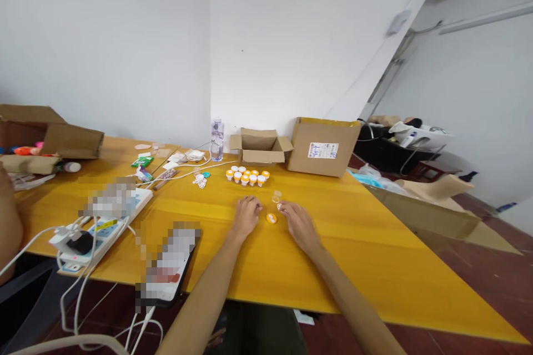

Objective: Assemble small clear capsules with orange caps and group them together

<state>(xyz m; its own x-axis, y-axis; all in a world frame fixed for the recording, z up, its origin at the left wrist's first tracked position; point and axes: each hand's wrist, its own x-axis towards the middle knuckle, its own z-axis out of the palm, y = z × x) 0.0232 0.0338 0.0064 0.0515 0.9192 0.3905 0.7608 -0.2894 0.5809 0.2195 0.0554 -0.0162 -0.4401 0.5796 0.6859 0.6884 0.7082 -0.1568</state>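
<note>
On the wooden table, an orange and white round piece (271, 218) lies between my two hands. My right hand (300, 226) has its thumb and fingertips together at a small white perforated piece (279, 207), pinching its edge. My left hand (247, 215) rests just left of the round piece, fingers curled; whatever is in them, if anything, is too small to make out. Beyond the hands lie a thin clear ring (275, 199) and a clear disc (277, 193). Farther back, several small orange and white capped pieces (245, 179) stand in a tight cluster.
An open cardboard box (262, 156) and a taped carton (320, 147) stand along the wall, beside a water bottle (217, 140). To the left are a phone (170, 272), a power strip (104, 233) with cables and a box of toys (75, 141). Another person's arm (8, 216) shows far left.
</note>
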